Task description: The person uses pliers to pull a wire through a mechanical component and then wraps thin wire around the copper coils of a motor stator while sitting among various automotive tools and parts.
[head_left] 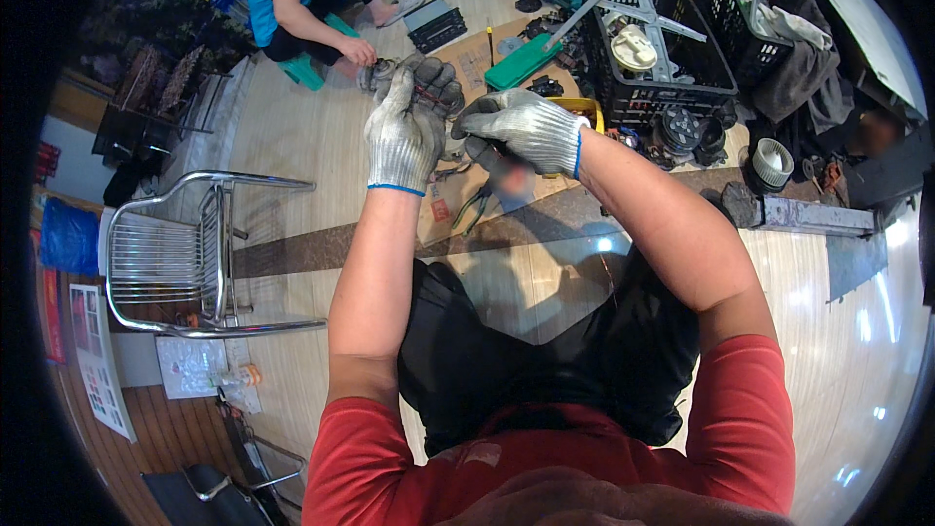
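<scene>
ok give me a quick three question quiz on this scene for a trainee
1. True or false: both hands wear grey knit gloves.
2. Which hand closes around the dark round metal part? A left B right
3. What stands to the person's left on the floor?

Key: 1 true: left hand, right hand. 2 A: its grip wraps the dark round metal part. 3 a shiny steel chair on the pale wooden floor.

One head-worn fisheye camera looks steeply down, close over the lap and the wooden floor [321, 127].
</scene>
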`<state>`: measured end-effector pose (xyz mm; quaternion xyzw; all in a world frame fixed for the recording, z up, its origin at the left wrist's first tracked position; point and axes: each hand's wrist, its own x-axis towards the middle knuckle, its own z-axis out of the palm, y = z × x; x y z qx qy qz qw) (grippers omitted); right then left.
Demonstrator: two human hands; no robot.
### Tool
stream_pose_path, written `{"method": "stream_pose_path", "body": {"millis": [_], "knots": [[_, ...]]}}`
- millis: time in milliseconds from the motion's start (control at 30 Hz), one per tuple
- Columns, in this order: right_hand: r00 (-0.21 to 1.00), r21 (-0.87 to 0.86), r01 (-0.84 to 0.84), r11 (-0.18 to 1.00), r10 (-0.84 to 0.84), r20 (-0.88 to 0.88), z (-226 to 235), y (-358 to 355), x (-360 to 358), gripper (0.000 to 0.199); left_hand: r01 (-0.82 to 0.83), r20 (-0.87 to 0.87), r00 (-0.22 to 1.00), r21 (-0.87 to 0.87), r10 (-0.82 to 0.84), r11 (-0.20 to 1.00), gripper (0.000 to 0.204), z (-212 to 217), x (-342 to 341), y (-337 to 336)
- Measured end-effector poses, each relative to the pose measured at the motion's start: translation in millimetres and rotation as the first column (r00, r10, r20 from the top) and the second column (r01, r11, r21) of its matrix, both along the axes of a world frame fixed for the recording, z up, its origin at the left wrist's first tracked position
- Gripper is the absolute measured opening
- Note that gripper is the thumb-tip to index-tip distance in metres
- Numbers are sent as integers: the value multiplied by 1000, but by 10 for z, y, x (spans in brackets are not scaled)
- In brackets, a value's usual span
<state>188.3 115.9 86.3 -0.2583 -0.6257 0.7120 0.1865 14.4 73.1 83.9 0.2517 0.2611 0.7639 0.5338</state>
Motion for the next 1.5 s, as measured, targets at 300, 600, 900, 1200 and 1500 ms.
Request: {"method": "stream_pose_path", "body": {"millis": [300,600,900,1200,1500], "knots": [[992,351,-62,934,20,123,132,38,22,30,177,110,979,-19,-174,984,27,57,-166,-39],[916,560,-218,799,-31,400,221,257,140,33,366,-317,861,-159,-398,917,28,320,-179,-272],[904,702,-133,700,-205,375,387,285,236,25,98,-856,250,-443,-453,891,29,308,-20,-258],[960,764,-67,642,-166,224,362,166,213,19,-36,-980,79,-187,-184,982,36,130,-123,-181],[961,745,9,667,-211,177,157,197,127,38,-294,-911,398,-238,-108,926,44,198,113,-185]]}}
